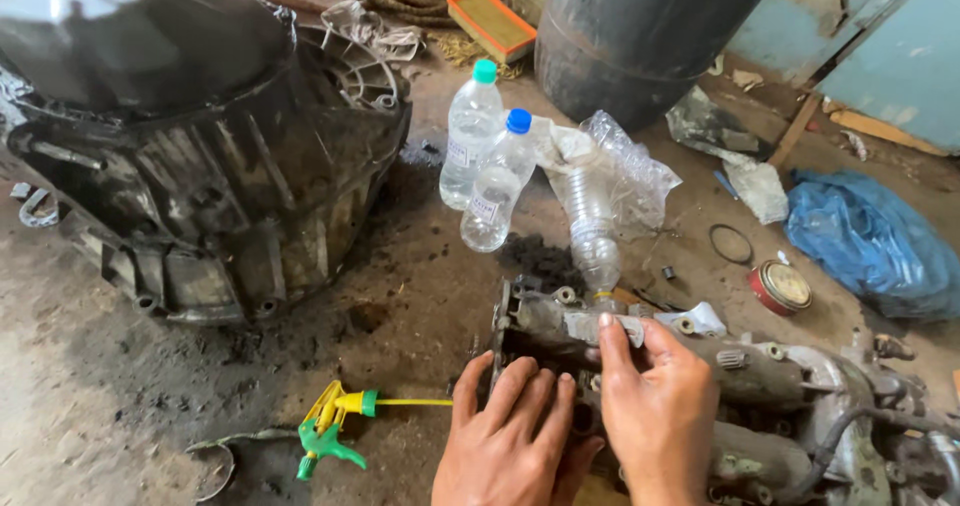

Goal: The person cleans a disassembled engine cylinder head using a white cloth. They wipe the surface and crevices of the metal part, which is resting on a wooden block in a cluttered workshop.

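On the oily workshop floor (90, 406), the big black gearbox housing (200, 146) lies at your upper left, well apart from your hands. A dark drum (640, 36) stands at the top, a blue plastic sheet (870, 236) to the right. In front of you lies the grimy metal engine part (760, 396), bolts in place along its top, so stripping it looks barely begun. Your left hand (510, 436) lies flat against its end face, fingers spread, gripping nothing. Your right hand (655, 406) presses its upper edge, fingers pinching a pale scrap. Three plastic bottles (500, 166) stand behind; a yellow-green spray nozzle (335, 431) lies just left
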